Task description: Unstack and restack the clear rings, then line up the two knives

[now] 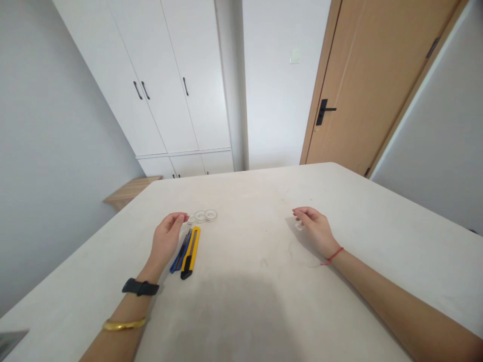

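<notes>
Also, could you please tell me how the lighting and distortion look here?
Head view: wide-lens distortion makes the white cabinet and wooden door lean; a soft shadow lies on the table; the left hand and right hand look sharp.

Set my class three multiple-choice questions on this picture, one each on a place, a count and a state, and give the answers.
1. Where does the yellow utility knife lie?
A. On the wooden shelf
B. Beside a blue tool, by the left hand
C. On the floor

2. How many clear rings lie in the row just past the left hand?
A. Two
B. Four
C. Three

3. How do the fingers of the right hand stand?
A. Curled inward
B. Spread flat
C. Clenched around the knife

Answers:
1. B: the knife lies alongside the blue tool, next to the left hand.
2. C: three rings show side by side.
3. A: the fingers bend in towards the palm.
</notes>
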`<state>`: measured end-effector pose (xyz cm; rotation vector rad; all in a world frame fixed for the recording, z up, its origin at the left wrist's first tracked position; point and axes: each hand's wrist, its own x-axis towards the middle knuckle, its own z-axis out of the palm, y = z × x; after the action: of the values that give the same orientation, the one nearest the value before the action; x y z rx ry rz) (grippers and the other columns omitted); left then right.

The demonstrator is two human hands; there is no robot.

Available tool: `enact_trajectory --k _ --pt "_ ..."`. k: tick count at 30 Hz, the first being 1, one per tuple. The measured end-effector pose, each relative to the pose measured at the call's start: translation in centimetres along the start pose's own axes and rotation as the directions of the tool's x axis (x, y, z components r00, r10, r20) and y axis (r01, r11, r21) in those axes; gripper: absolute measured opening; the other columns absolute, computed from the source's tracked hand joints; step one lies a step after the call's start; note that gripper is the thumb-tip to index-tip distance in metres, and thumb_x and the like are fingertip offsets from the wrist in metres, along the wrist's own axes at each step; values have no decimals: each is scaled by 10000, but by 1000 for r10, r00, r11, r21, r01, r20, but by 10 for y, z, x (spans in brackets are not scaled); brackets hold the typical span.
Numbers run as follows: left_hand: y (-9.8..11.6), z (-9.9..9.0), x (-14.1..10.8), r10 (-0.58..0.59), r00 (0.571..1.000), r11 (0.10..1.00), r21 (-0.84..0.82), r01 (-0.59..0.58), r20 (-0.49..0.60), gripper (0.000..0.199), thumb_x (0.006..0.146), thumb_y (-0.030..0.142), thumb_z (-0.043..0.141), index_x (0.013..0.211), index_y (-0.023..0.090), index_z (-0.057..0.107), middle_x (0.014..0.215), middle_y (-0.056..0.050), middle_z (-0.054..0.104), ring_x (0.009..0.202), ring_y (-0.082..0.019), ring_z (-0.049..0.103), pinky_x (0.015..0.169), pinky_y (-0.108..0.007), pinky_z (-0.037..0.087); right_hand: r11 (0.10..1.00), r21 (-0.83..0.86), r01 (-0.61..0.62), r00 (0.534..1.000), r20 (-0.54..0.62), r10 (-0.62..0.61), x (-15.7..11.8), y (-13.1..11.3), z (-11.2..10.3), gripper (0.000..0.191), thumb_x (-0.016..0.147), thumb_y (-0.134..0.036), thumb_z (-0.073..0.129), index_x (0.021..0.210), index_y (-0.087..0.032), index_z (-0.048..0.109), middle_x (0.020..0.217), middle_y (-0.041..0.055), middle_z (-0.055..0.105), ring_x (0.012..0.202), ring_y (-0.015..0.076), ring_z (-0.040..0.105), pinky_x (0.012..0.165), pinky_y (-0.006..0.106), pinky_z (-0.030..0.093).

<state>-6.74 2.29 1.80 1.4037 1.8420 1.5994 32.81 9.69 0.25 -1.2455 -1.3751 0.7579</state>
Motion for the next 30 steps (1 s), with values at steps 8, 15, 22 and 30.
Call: enact_trajectory --k 8,15,22,30 --pt "-5 0 -3 44 999 998 37 -43 -21 269 830 460 525 814 197 579 678 11 593 680 -168 581 726 -311 484 981 178 -75 980 -167 106 -2 -5 -1 252 671 -428 636 704 -179 656 617 30 633 563 146 555 540 275 448" --pt "5 -1 -6 49 997 999 24 -48 -52 221 821 395 494 770 197 575 582 28 539 545 -137 504 549 -255 428 985 149 -90 985 -131 110 -1 -3 -2 265 669 -442 646 682 -178 657 588 26 624 549 147 555 521 272 433" --pt "8 1 -10 36 998 999 -33 -38 -56 196 825 383 509 748 206 541 554 43 510 515 -123 465 514 -241 389 985 157 -65 992 -93 80 -1 -8 -4 238 670 -415 635 665 -179 664 569 17 610 553 144 536 526 269 410" --pt "11 3 -14 30 999 999 -12 -30 -18 212 845 379 502 717 214 535 522 48 488 500 -121 444 501 -240 371 990 139 -36 993 -108 51 0 -13 -8 267 685 -438 618 577 -195 601 530 8 579 554 150 501 579 298 382"
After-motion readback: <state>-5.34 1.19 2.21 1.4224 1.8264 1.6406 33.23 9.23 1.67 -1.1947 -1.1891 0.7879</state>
